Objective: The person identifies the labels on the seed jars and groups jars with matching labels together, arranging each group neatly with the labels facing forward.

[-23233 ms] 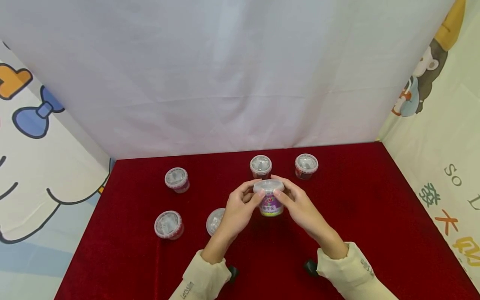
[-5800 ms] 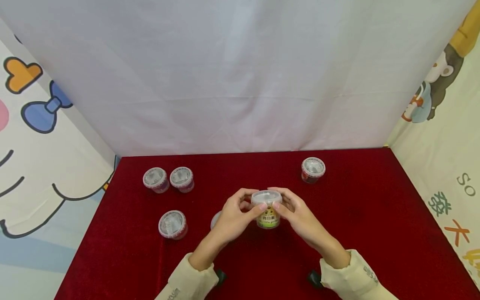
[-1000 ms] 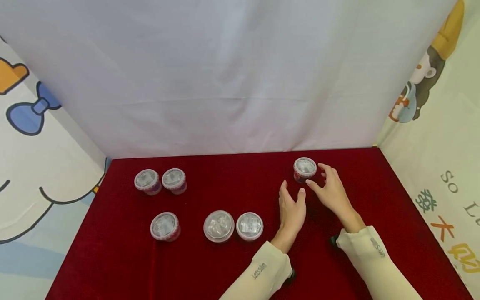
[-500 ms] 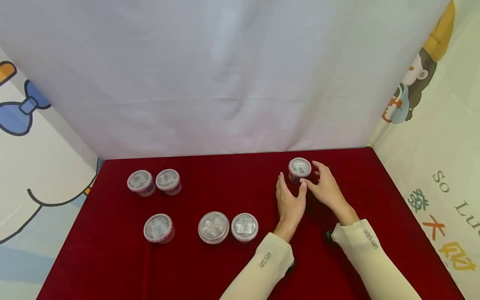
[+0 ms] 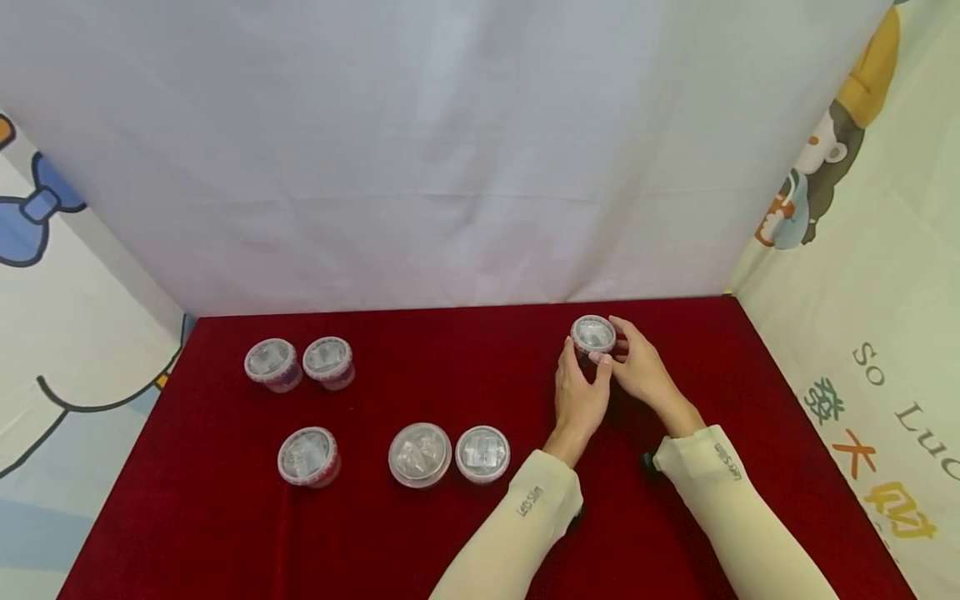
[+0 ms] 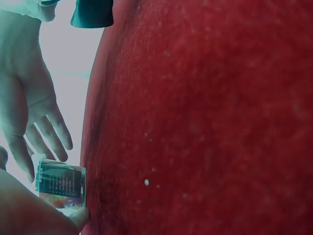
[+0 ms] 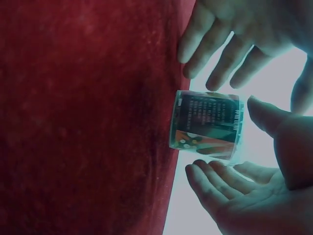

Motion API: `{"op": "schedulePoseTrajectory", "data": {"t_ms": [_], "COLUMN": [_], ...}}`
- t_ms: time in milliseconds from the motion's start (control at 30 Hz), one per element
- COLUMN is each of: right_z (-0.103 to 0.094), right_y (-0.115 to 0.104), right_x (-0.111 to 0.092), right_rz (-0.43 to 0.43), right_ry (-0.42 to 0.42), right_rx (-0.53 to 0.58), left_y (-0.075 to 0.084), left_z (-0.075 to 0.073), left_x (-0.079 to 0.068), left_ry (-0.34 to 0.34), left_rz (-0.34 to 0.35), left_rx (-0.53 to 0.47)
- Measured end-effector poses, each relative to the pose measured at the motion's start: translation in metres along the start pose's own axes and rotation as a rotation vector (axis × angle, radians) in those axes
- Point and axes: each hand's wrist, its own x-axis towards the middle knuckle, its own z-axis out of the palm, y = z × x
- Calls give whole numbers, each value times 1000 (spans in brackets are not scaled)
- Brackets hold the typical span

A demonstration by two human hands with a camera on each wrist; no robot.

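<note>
A small lidded plastic tub (image 5: 593, 334) stands upright at the back right of the red-covered table. In the right wrist view the tub (image 7: 205, 122) shows a dark printed panel above orange and green artwork. My left hand (image 5: 581, 402) is at its near left side, fingers extended toward the wall. On the other side my right hand (image 5: 647, 371) curves loosely around it, thumb in front and fingers to the right. Small gaps show between the right fingertips (image 7: 194, 172) and the tub in that view. Part of the tub's front is hidden behind the hands.
Two similar tubs stand close together at the back left, a purple-sided one (image 5: 272, 362) and its neighbour (image 5: 327, 360). Another tub (image 5: 307, 456) is at the front left. Side by side near the middle are a wider-lidded tub (image 5: 420, 454) and a smaller one (image 5: 482, 453). A white curtain (image 5: 420, 167) hangs behind.
The purple tub held earlier stands at the back left; the yellow-labelled one held later is beside the front middle tub. In the last second both hands have closed in on the back right tub.
</note>
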Motion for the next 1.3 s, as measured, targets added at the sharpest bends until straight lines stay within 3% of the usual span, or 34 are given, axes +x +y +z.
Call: {"op": "schedulePoseTrajectory", "data": {"t_ms": [267, 667, 800, 1000, 1300], "right_z": [0, -24, -31, -38, -41], "right_y": [2, -11, -21, -33, -47], "right_x": [-1, -27, -34, -46, -53], "right_rz": [9, -94, -126, -136, -146], "right_ry": [18, 10, -10, -41, -155], "right_rx": [15, 113, 175, 235, 348], "left_y": [1, 22, 30, 44, 56], "left_z": [-4, -12, -21, -35, -66], "left_x": [-3, -27, -36, -44, -49], "left_ry": [-52, -7, 1, 4, -12], "left_rz": [-6, 117, 169, 195, 244], "left_rx": [-8, -25, -28, -52, -90]}}
